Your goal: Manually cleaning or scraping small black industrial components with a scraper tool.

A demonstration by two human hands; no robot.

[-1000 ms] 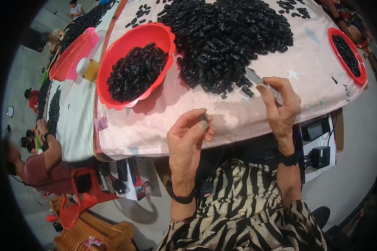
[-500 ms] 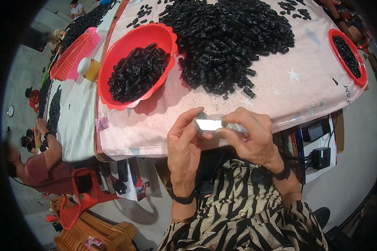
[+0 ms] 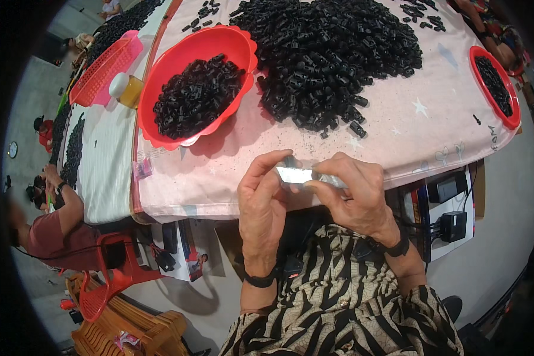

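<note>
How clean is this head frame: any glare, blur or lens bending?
Head view: glare whitens the small metal strip pinched between left hand and right hand; the table edge bows from fisheye; corners are black; the black parts pile stays sharp.

Person wore a loose top in a black-and-cream zebra-type stripe print, fabric bunched across the lap and over both upper arms; sleeves ended above the wrists, forearms bare. Left hand [image 3: 261, 204] had a narrow black band round the wrist. Right hand [image 3: 353, 196] had a black band too, wider, looked like a watch strap; no dial face visible. No rings or gloves seen on either hand. Small round cream button or stud showed on the print low centre.
</note>
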